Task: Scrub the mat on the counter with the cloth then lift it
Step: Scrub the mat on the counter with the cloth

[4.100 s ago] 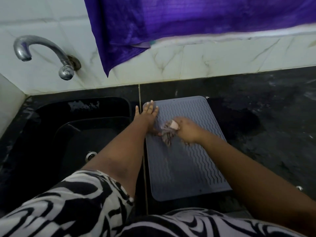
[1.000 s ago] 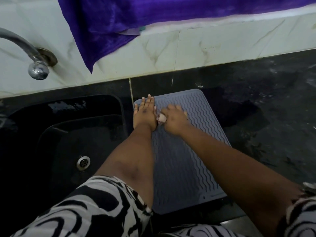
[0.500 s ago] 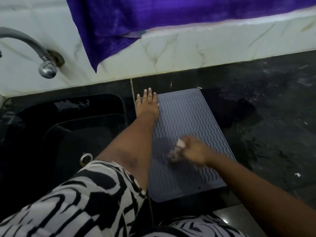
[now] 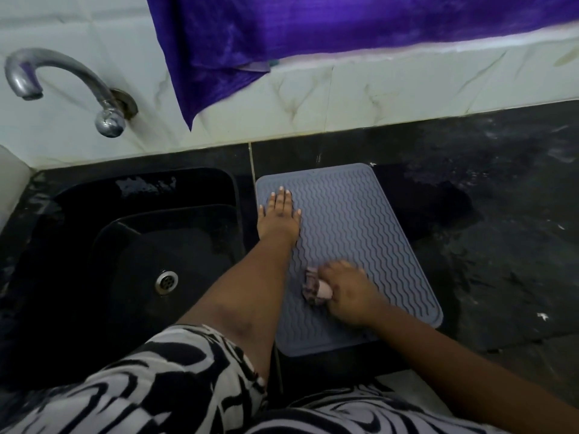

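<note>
A grey ribbed mat (image 4: pixel 354 233) lies flat on the black counter (image 4: pixel 488 239), just right of the sink. My left hand (image 4: pixel 279 214) rests flat on the mat's far left part, fingers straight, pressing it down. Nearer me, my right hand (image 4: pixel 343 289) grips a small bunched cloth (image 4: pixel 315 286) and presses it on the mat's near left part. Only a pale and patterned bit of the cloth shows beside my fingers.
A black sink (image 4: pixel 138 245) with a metal drain (image 4: pixel 167 280) sits to the left, under a metal tap (image 4: pixel 62 86) on the white tiled wall. A purple cloth (image 4: pixel 313 32) hangs over the wall ledge behind. The counter looks wet right of the mat.
My right hand has scrubbed with the cloth from beside my left hand at the mat's far end down toward me. My left hand has stayed flat on the mat.
</note>
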A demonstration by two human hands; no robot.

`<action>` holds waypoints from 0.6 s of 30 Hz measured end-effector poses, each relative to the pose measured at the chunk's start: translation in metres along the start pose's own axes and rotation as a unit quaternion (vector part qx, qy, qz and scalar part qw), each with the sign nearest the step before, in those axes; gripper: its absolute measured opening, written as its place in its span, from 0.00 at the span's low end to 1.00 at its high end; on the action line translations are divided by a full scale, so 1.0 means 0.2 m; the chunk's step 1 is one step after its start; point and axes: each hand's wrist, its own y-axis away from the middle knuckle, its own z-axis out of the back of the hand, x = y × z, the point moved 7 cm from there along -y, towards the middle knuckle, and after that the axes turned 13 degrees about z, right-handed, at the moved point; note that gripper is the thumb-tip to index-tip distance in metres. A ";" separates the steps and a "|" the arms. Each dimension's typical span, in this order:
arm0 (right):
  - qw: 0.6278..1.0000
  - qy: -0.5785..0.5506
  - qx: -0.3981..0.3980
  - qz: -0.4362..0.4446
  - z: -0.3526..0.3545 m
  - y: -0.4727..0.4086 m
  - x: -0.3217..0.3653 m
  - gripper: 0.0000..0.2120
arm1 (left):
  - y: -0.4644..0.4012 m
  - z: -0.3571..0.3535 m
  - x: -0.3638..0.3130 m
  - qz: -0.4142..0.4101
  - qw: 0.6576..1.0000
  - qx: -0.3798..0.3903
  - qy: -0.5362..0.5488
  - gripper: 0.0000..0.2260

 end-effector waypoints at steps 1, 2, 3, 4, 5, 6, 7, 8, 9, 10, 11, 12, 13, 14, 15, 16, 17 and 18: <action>1.000 -0.006 0.003 0.006 -0.03 0.08 0.03 0.17 | 0.00 0.00 0.00 0.001 1.000 0.002 -0.003 0.26; 1.000 -0.015 0.005 0.017 -0.05 0.16 0.06 0.18 | 0.00 -0.01 0.00 0.002 1.000 0.002 -0.003 0.26; 0.999 -0.024 0.006 0.028 -0.06 0.23 0.09 0.20 | 0.00 -0.01 0.01 0.003 1.000 0.000 -0.004 0.26; 0.999 -0.034 0.012 0.041 -0.07 0.29 0.13 0.21 | -0.01 -0.01 0.01 0.004 1.000 -0.002 -0.004 0.26; 0.997 -0.046 0.023 0.053 -0.08 0.34 0.15 0.21 | 0.00 -0.01 0.01 0.003 1.000 -0.001 -0.003 0.25; 0.995 -0.069 0.039 0.061 -0.07 0.38 0.17 0.19 | 0.00 0.00 0.01 0.002 1.000 0.000 -0.003 0.25; 0.990 -0.113 0.051 0.066 -0.04 0.39 0.18 0.15 | 0.00 0.00 0.01 0.001 1.000 0.002 -0.003 0.25; 0.982 -0.167 0.055 0.071 0.00 0.38 0.20 0.12 | 0.01 0.00 0.01 0.000 1.000 0.003 -0.003 0.26; 0.974 -0.208 0.028 0.083 0.08 0.34 0.21 0.10 | 0.01 0.00 0.01 -0.001 1.000 0.003 -0.004 0.26; 0.970 -0.220 -0.026 0.100 0.19 0.28 0.22 0.09 | 0.01 0.00 0.01 -0.002 1.000 0.001 -0.005 0.26; 0.968 -0.209 -0.087 0.109 0.28 0.19 0.20 0.06 | 0.01 0.01 0.01 -0.002 1.000 -0.001 -0.005 0.26; 0.966 -0.190 -0.137 0.106 0.35 0.10 0.16 0.03 | 0.01 0.01 0.01 -0.002 1.000 -0.004 -0.004 0.26; 0.969 -0.165 -0.162 0.088 0.38 0.01 0.13 0.03 | 0.01 0.01 0.01 -0.001 1.000 -0.003 0.000 0.26; 0.976 -0.137 -0.158 0.064 0.37 -0.07 0.09 0.05 | 0.01 0.01 0.01 0.002 1.000 -0.002 0.002 0.26; 0.985 -0.108 -0.128 0.041 0.32 -0.14 0.06 0.09 | 0.01 0.01 0.01 0.004 1.000 -0.003 0.001 0.26; 0.993 -0.073 -0.088 0.024 0.25 -0.17 0.04 0.13 | 0.01 0.01 0.01 0.006 1.000 -0.006 -0.002 0.26; 0.998 -0.032 -0.054 0.012 0.18 -0.18 0.02 0.15 | 0.01 0.01 0.01 0.006 1.000 -0.007 -0.003 0.26; 0.999 -0.007 -0.041 0.003 0.13 -0.15 0.02 0.16 | 0.00 0.01 0.01 0.005 1.000 -0.007 -0.002 0.26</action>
